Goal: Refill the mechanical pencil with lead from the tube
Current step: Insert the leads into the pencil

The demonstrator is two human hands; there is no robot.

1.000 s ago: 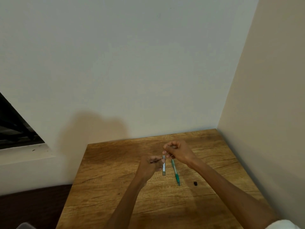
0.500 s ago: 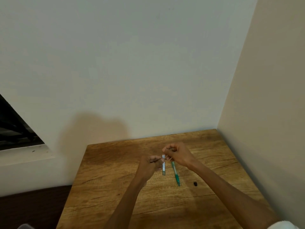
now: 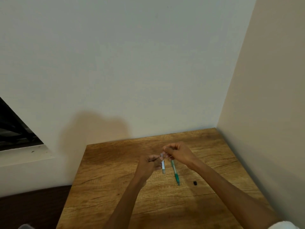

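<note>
Both hands are up over the far part of a wooden table, one with a warm brown grain pattern, dark knotty streaks and a squared-off edge, tucked into the corner of two plain matte walls. The left hand is curled up and pinching the top of the lead tube, a slim flat-sided stick that looks pale grey or clear with a darker band at the bottom end; it hangs nearly straight down toward the camera. The right hand is closed into a loose fist right next to it, fingertips pinched together at the tube's top, and the mechanical pencil sticks out from under that hand, so it seems to be gripping the pencil's upper end too. The pencil is thin and round, pale see-through up top with a green grip section and a pointed tip aimed at the near side of the table. I can't tell if a lead is actually between the fingers, way too small to see. A little black cap, chunky and squarish, sits on the wood just right of the pencil tip, not touching it.
</note>
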